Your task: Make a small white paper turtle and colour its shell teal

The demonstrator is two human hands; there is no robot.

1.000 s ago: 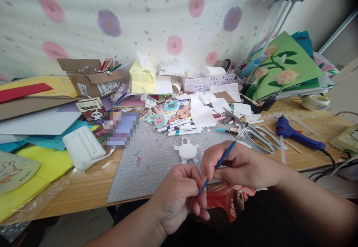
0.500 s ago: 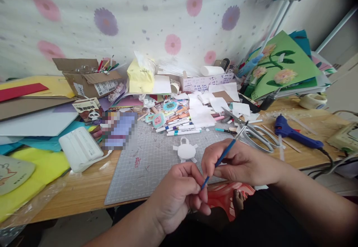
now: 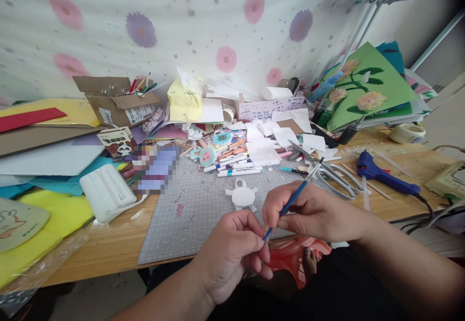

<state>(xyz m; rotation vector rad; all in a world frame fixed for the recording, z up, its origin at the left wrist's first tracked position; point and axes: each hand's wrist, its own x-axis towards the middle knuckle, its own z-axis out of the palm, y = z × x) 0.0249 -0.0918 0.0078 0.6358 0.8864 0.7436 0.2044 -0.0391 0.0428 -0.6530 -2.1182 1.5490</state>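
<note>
Blue paintbrush [image 3: 292,198] in right hand [image 3: 312,213], tip at left hand [image 3: 232,253].

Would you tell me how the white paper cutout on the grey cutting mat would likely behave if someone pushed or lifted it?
The white paper cutout looks thin and flat, so probably very light and floppy. On the grey cutting mat it would likely slide. Its small tabs look easily bent.

Home craft desk: cutting mat [image 3: 203,209], glue gun [image 3: 381,175], scissors [image 3: 332,173], markers [image 3: 238,166], coloured paper sheets [image 3: 54,158].
</note>
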